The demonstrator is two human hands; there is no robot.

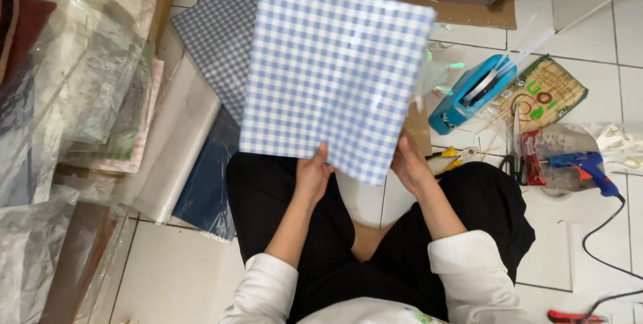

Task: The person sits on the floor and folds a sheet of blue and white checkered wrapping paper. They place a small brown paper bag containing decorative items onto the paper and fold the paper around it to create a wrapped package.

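Gingham sheet (331, 73) btwn L hand (311, 175); R hand (410, 167).

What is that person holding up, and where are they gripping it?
A blue-and-white checked sheet, held by its lower edge: the left hand near the middle of that edge, the right hand at the lower right corner.

I see bright, even indoor light, soft shadows on the white floor tiles (194, 277), glare on clear plastic sleeves (80, 63), mostly sharp focus, slight edge stretch
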